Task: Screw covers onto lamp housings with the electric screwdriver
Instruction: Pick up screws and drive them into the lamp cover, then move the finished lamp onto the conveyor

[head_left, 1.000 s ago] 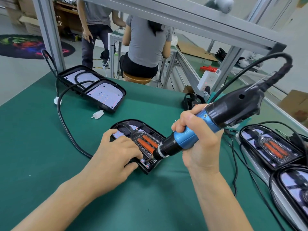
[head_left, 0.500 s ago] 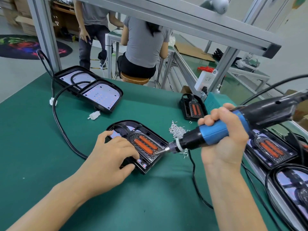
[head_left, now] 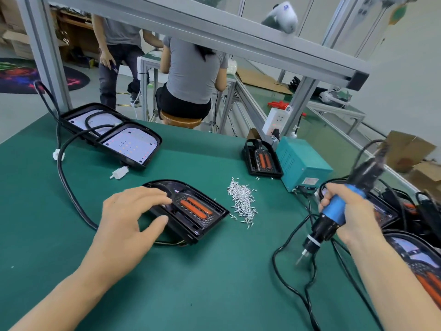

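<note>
Green matting point(head_left: 214, 295) covered the workbench, and near its middle lay the black lamp housing point(head_left: 191, 211) with its cover point(head_left: 195, 206) showing two orange strips behind a perforated grille. The left hand point(head_left: 126, 216) rested on the housing's near-left end, fingers spread and relaxed over the top, the thumb against its near edge. A black cable point(head_left: 69, 187) curved off from under that hand toward the far left.

Just right of the housing sat a loose pile of small silver screws point(head_left: 241, 199). Well right of it, clear of the housing, the right hand point(head_left: 346, 211) had its fingers wrapped round the blue grip of the electric screwdriver point(head_left: 334, 211), whose bit pointed down at the mat; the tool's upper end was blurred. Its black cord point(head_left: 291, 278) looped across the mat below.

Behind the screws stood a teal power box point(head_left: 300, 163) with another small housing point(head_left: 261, 161) just beside it on the left. Two open lamp units with white LED boards point(head_left: 119, 137) lay at the far left. More covered housings point(head_left: 420, 263) lined the right edge.

Beyond the aluminium frame point(head_left: 214, 29), one person in a grey shirt point(head_left: 193, 75) sat on a stool, back to the camera, and another point(head_left: 119, 56) stood beside.
</note>
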Demonstrator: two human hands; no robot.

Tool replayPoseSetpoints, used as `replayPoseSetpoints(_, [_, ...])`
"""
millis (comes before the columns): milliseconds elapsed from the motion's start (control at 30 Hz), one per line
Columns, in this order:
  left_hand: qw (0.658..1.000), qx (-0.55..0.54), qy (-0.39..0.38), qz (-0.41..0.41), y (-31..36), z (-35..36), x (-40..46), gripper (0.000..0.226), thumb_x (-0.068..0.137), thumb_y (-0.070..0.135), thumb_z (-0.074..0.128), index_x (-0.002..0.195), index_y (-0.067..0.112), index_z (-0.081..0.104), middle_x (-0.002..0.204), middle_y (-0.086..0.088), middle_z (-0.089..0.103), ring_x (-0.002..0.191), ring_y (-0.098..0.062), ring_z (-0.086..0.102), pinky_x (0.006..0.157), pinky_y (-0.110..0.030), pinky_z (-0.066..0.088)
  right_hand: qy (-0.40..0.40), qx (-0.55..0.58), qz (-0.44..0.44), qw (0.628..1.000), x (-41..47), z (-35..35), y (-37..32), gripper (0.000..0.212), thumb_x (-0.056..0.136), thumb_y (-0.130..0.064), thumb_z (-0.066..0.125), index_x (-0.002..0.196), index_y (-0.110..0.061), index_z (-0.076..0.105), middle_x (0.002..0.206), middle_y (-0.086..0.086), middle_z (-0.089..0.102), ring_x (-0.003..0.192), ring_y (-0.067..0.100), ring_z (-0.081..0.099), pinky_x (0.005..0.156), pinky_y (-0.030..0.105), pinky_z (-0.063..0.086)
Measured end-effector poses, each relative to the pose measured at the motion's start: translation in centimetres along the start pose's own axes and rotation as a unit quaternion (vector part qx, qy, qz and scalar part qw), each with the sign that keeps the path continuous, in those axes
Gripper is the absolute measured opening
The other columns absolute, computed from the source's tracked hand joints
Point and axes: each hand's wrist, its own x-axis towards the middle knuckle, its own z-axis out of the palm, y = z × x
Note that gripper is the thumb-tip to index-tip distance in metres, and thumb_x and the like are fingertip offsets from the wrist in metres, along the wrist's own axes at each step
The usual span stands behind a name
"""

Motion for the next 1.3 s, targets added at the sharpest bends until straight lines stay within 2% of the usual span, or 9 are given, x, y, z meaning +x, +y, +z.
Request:
replayPoseSetpoints(67, [0.998, -0.008, 0.048, -0.042, -0.5, -0.1, 0.0, 0.026, 0.080, 0.009, 0.073, 0.101, 0.024, 0.068, 0.111, 0.011, 0.064, 0.110, -0.004, 0.050, 0.104, -0.044, 0.035, 0.008, -0.063, 0.040, 0.997, 1.1, -0.7, 0.8, 0.013, 0.087, -0.006, 0.065, 0.080, -0.007, 0.055, 0.055, 0.005, 0.054, 0.040, 0.013, 0.051, 0.042, 0.022, 0.047])
replayPoseSetpoints(200, [0.983, -0.012, 0.115, -0.143, -1.8, 0.1, -0.5, 0.036, 0.086, 0.003, 0.063, 0.112, 0.028, 0.060, 0.114, 0.014, 0.054, 0.093, 0.011, 0.043, 0.100, -0.049, 0.037, 0.015, -0.161, 0.107, 0.981, 2.8, -0.7, 1.5, 0.020, 0.084, -0.017, 0.076, 0.085, -0.008, 0.058, 0.051, 0.007, 0.059, 0.039, 0.016, 0.056, 0.042, 0.025, 0.051])
replayPoseSetpoints(367, [0.971, 0.044, 0.083, -0.220, -3.4, 0.9, -0.5, 0.036, 0.087, 0.005, 0.061, 0.121, 0.018, 0.058, 0.122, -0.003, 0.056, 0.081, -0.017, 0.042, 0.104, -0.050, 0.029, -0.008, -0.306, 0.137, 0.942, 4.1, 0.7, 2.6, 0.038, 0.081, -0.036, 0.079, 0.091, -0.007, 0.056, 0.057, 0.011, 0.061, 0.044, 0.019, 0.060, 0.045, 0.028, 0.053])
replayPoseSetpoints(467, [0.971, 0.071, 0.055, -0.222, -3.8, 1.0, -0.5, 0.035, 0.086, 0.005, 0.063, 0.120, 0.016, 0.059, 0.123, -0.006, 0.057, 0.083, -0.023, 0.047, 0.105, -0.047, 0.027, -0.026, -0.413, 0.125, 0.902, 4.6, 1.4, 3.7, 0.057, 0.083, -0.045, 0.074, 0.110, 0.000, 0.053, 0.088, 0.016, 0.063, 0.059, 0.024, 0.065, 0.054, 0.030, 0.052])
replayPoseSetpoints(533, [0.970, 0.084, 0.043, -0.225, -4.0, 1.2, -0.5, 0.035, 0.085, 0.005, 0.064, 0.118, 0.015, 0.060, 0.123, -0.006, 0.057, 0.082, -0.025, 0.048, 0.104, -0.048, 0.028, -0.026, -0.492, 0.107, 0.864, 5.0, 1.7, 4.1, 0.080, 0.084, -0.052, 0.070, 0.134, 0.004, 0.041, 0.121, 0.019, 0.058, 0.091, 0.031, 0.069, 0.074, 0.036, 0.055])
replayPoseSetpoints(600, [0.969, 0.093, 0.041, -0.224, -4.1, 1.2, -0.4, 0.034, 0.085, 0.004, 0.064, 0.117, 0.013, 0.061, 0.122, -0.007, 0.058, 0.085, -0.023, 0.047, 0.104, -0.047, 0.027, -0.029, -0.588, 0.088, 0.804, 5.2, 2.2, 4.2, 0.092, 0.087, -0.058, 0.063, 0.145, 0.003, 0.028, 0.139, 0.018, 0.048, 0.118, 0.032, 0.058, 0.090, 0.036, 0.048])
replayPoseSetpoints(800, [0.969, 0.103, 0.040, -0.220, -4.3, 1.1, -0.4, 0.032, 0.082, 0.001, 0.065, 0.112, 0.012, 0.064, 0.121, -0.008, 0.060, 0.090, -0.019, 0.045, 0.104, -0.048, 0.028, -0.020, -0.730, 0.021, 0.683, 5.4, 3.7, 4.3, 0.070, 0.092, -0.055, 0.055, 0.133, -0.001, 0.039, 0.131, 0.014, 0.055, 0.118, 0.032, 0.055, 0.081, 0.033, 0.040])
replayPoseSetpoints(967, [0.970, 0.109, 0.034, -0.214, -4.3, 1.4, -0.3, 0.031, 0.082, 0.002, 0.066, 0.111, 0.013, 0.064, 0.120, -0.007, 0.060, 0.088, -0.015, 0.042, 0.104, -0.043, 0.025, 0.008, -0.833, -0.043, 0.552, 5.0, 3.4, 4.2, 0.047, 0.096, -0.053, 0.045, 0.112, -0.010, 0.059, 0.106, 0.006, 0.064, 0.098, 0.026, 0.061, 0.069, 0.030, 0.041])
replayPoseSetpoints(1300, [0.966, 0.134, 0.019, -0.222, -4.5, 1.8, 0.4, 0.029, 0.083, 0.005, 0.065, 0.111, 0.013, 0.064, 0.121, -0.007, 0.061, 0.113, -0.028, 0.050, 0.105, -0.042, 0.024, -0.014, -0.885, -0.087, 0.457, 4.4, 3.8, 2.5, 0.038, 0.098, -0.044, 0.045, 0.115, -0.012, 0.059, 0.112, 0.005, 0.064, 0.105, 0.027, 0.062, 0.086, 0.036, 0.055])
